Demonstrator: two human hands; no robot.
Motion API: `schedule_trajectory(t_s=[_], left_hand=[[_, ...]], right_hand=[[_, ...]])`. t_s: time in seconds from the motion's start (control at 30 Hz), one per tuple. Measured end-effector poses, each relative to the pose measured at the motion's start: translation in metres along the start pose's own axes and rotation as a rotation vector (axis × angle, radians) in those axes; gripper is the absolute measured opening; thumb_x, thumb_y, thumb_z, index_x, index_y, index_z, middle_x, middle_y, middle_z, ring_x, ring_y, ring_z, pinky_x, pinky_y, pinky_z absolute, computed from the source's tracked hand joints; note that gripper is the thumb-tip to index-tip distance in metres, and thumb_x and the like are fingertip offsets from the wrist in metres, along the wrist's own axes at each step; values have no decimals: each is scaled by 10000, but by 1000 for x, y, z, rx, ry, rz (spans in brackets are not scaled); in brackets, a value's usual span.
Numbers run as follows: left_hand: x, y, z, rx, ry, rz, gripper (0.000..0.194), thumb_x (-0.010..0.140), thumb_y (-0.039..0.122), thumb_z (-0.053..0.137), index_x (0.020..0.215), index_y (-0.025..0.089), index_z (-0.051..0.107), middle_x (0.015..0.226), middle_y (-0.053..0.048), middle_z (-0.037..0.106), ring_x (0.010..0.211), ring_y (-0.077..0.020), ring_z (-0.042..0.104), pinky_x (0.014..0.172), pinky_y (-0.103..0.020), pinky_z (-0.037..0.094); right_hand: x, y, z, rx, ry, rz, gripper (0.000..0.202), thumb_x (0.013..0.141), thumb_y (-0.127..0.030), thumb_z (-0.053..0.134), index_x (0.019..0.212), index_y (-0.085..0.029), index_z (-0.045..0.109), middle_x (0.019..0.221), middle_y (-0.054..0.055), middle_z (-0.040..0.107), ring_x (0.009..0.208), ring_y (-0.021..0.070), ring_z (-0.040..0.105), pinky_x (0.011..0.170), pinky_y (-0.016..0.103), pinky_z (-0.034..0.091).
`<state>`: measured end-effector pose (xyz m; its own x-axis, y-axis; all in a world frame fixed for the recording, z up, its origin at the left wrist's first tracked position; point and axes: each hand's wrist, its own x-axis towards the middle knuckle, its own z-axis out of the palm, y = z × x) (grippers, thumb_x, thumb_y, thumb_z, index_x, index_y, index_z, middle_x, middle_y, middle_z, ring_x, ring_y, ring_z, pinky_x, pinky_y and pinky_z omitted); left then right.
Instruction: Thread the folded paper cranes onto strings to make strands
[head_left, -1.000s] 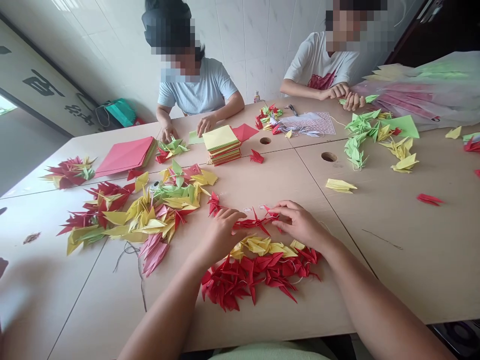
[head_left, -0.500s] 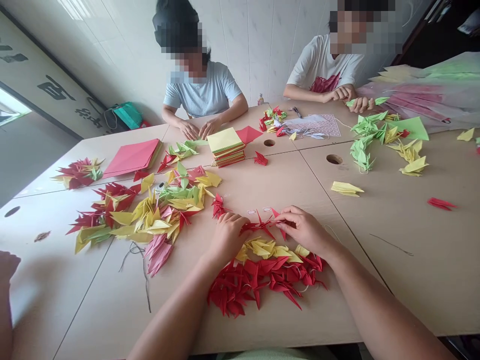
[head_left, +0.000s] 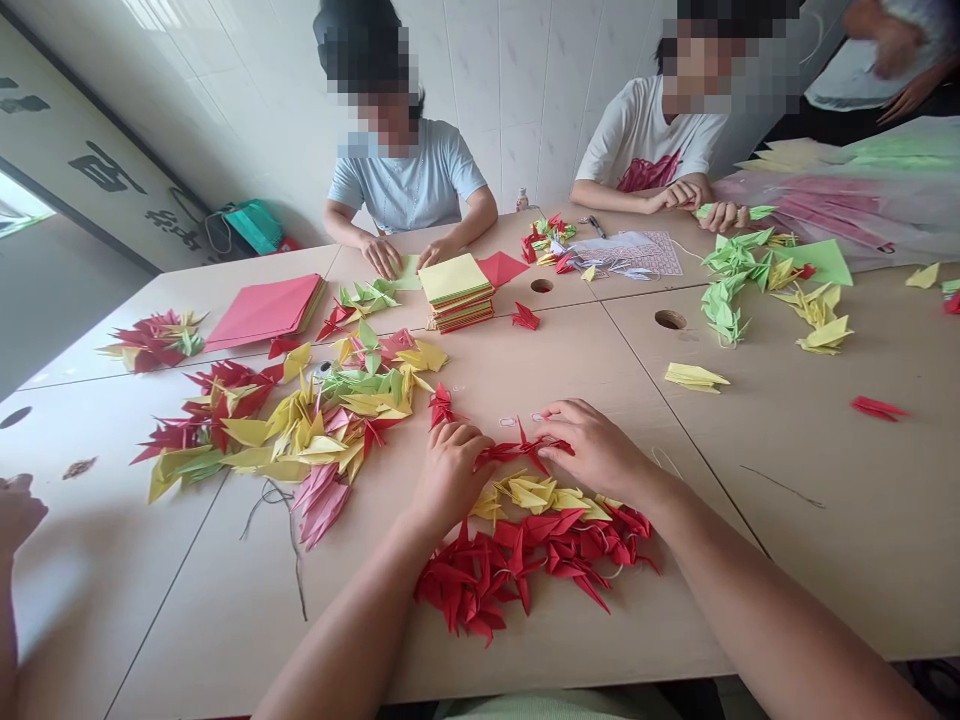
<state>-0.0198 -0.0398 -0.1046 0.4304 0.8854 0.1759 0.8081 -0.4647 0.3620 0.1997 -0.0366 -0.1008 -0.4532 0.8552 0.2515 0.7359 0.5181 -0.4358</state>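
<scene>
Red folded paper cranes (head_left: 529, 447) lie in a row between my two hands, just above the table. My left hand (head_left: 456, 465) is closed on the row's left end, and its fingers partly hide the cranes there. At the other end my right hand (head_left: 592, 445) pinches a red crane between thumb and fingers. A red crane (head_left: 442, 405) sits just beyond my left knuckles. Closer to me are a line of yellow cranes (head_left: 536, 492) and a heap of red cranes (head_left: 480, 575), with pale string showing among them.
Left of my hands spreads a mixed pile of cranes (head_left: 300, 430). Farther back stand red paper sheets (head_left: 262, 310) and a stack of small squares (head_left: 456, 290). Two people sit opposite, handling green paper. A dark thread (head_left: 780, 485) lies at right, near table holes (head_left: 670, 319).
My right hand has shifted slightly left, closer to the middle red crane. Across the table, a person's hands have moved apart over a green sheet. Another person has appeared at top right.
</scene>
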Motion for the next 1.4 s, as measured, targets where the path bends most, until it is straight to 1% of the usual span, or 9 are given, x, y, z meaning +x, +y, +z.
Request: schedule_trajectory(t_s=[0.1, 0.33, 0.47, 0.63, 0.8, 0.9, 1.07, 1.23, 1.4], left_hand=[[-1, -1, 2, -1, 20, 16, 153, 748, 243, 649, 899, 227, 656, 918, -39, 644, 932, -230, 531, 909, -406, 400], [-2, -2, 7, 8, 44, 37, 81, 762, 208, 625, 839, 223, 643, 893, -30, 647, 924, -219, 535, 972, -431, 352], [-2, -3, 8, 4, 74, 34, 63, 778, 215, 606, 830, 221, 641, 860, -29, 650, 912, -208, 537, 951, -413, 369], [-2, -3, 7, -3, 67, 26, 80, 779, 230, 607, 848, 229, 648, 845, -36, 651, 899, -211, 549, 958, -424, 365], [-2, -1, 1, -6, 25, 13, 147, 763, 216, 621, 908, 229, 644, 908, -35, 656, 935, -222, 540, 963, -426, 362], [-2, -2, -3, -3, 24, 8, 157, 761, 224, 624, 916, 226, 644, 924, -37, 651, 945, -224, 537, 972, -429, 356], [-2, -9, -5, 14, 17, 10, 148, 744, 232, 639, 891, 232, 656, 953, -41, 642, 962, -228, 535, 1002, -457, 330], [-2, -11, -5, 18, 10, 6, 78, 758, 230, 628, 829, 229, 661, 953, -42, 639, 954, -225, 538, 1005, -458, 327], [-2, -9, -2, -6, 23, 1, 95, 762, 220, 627, 853, 222, 658, 946, -41, 630, 957, -220, 532, 998, -441, 340]], right_hand=[[1, -1, 2, 4, 0, -12, 108, 807, -150, 581, 796, -211, 669, 999, 67, 610, 992, 225, 531, 866, 391, 456], [-4, 2, 2, 3, 27, -8, 140, 822, -143, 555, 777, -201, 674, 948, 68, 624, 959, 220, 537, 835, 379, 461], [-5, 4, 0, 9, 33, -10, 159, 824, -140, 547, 759, -214, 672, 922, 56, 627, 926, 214, 544, 804, 366, 466], [-7, 7, -3, 36, 11, 24, 183, 823, -121, 527, 747, -214, 666, 876, 47, 631, 893, 209, 548, 780, 362, 469], [-12, 14, -7, 54, 18, 54, 137, 804, -162, 573, 882, -230, 662, 959, 43, 635, 944, 216, 557, 809, 368, 475], [-16, 18, -9, 46, 30, 81, 142, 807, -190, 574, 919, -222, 656, 1007, 55, 625, 967, 222, 557, 819, 373, 477], [-20, 20, -8, 74, 15, 101, 161, 827, -162, 519, 875, -224, 660, 986, 48, 623, 946, 208, 565, 799, 360, 485], [-22, 23, -5, 112, -9, 141, 175, 841, -152, 490, 840, -219, 652, 977, 37, 611, 880, 181, 588, 757, 328, 495], [-19, 18, -4, 70, 66, 89, 133, 798, -181, 587, 909, -216, 650, 1039, 57, 601, 979, 212, 559, 836, 361, 481]])
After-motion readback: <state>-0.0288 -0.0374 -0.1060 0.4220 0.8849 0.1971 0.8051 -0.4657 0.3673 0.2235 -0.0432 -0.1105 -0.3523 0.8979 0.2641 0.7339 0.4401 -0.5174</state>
